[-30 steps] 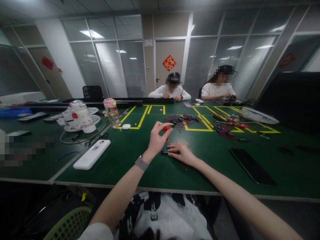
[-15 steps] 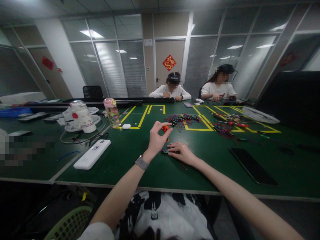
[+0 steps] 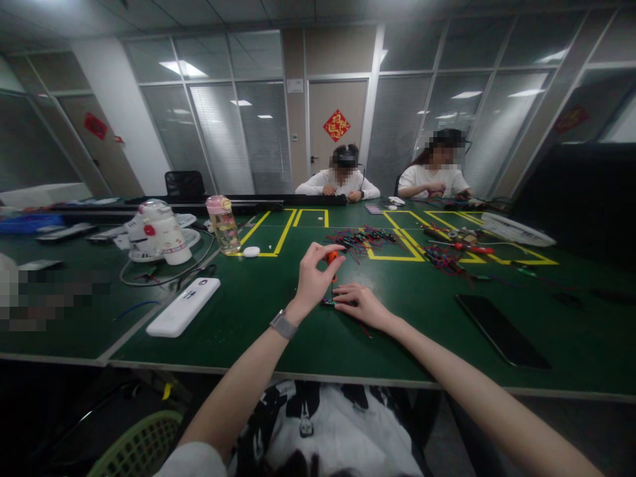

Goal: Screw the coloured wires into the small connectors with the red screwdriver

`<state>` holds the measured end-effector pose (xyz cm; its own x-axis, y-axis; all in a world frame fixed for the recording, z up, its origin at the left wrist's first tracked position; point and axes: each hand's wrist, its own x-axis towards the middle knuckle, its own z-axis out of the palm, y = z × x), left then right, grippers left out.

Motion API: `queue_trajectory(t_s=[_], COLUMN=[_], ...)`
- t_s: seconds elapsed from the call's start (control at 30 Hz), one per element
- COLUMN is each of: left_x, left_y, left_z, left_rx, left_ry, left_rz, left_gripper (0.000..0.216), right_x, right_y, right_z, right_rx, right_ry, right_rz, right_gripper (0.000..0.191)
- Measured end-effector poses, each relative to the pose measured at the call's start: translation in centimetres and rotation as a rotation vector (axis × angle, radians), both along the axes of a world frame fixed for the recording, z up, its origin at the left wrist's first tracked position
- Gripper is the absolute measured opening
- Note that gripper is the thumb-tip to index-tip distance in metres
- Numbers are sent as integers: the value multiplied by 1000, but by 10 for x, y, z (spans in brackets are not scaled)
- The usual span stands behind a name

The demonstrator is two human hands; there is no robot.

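My left hand (image 3: pixel 313 278) is raised over the green table (image 3: pixel 278 331), its fingers pinched on the orange handle of a small screwdriver (image 3: pixel 332 260) that stands upright with its tip down. Its tip meets a small dark part (image 3: pixel 328 302) with red wires lying on the table. My right hand (image 3: pixel 360 303) lies on the table beside it, fingers pressing that part down. A watch sits on my left wrist.
A white power bank (image 3: pixel 183 306) lies to the left, a pink-capped bottle (image 3: pixel 223 224) and a white appliance (image 3: pixel 158 232) behind it. Heaps of red and black wires (image 3: pixel 362 237) lie beyond my hands. A dark phone (image 3: pixel 501 329) rests at right. Two people sit at the far side.
My left hand's fingers have shifted slightly on the screwdriver handle, as in turning it. My right hand has stayed in place.
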<state>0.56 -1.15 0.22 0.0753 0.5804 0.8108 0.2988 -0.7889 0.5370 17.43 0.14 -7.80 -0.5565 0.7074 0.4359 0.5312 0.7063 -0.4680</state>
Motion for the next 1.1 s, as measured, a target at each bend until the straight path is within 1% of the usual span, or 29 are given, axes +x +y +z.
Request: queue_trajectory(t_s=[0.1, 0.3, 0.37, 0.57, 0.77, 0.9, 1.0, 1.1], left_x=[0, 0, 0, -1, -2, -2, -1, -1], left_y=[-1, -1, 0, 2, 5, 7, 6, 4], left_z=[0, 2, 1, -1, -2, -4, -4, -3], left_rx=[-2, -4, -14, -4, -45, -72, -84, -67], left_ry=[8, -3, -5, -21, -23, -45, -34, 9], left_rz=[3, -117, -108, 5, -71, -118, -123, -93], left_gripper=[19, 29, 28, 19, 30, 32, 31, 28], right_x=[0, 0, 0, 0, 0, 1, 1, 1], right_y=[0, -1, -2, 0, 0, 0, 0, 1], right_z=[-1, 1, 2, 0, 0, -1, -1, -1], right_rx=[12, -1, -7, -29, -55, -57, -60, -64], right_ry=[3, 1, 2, 43, 71, 92, 99, 95], right_rz=[3, 1, -2, -11, -32, -31, -26, -28], right_gripper=[21, 21, 21, 19, 21, 19, 16, 15])
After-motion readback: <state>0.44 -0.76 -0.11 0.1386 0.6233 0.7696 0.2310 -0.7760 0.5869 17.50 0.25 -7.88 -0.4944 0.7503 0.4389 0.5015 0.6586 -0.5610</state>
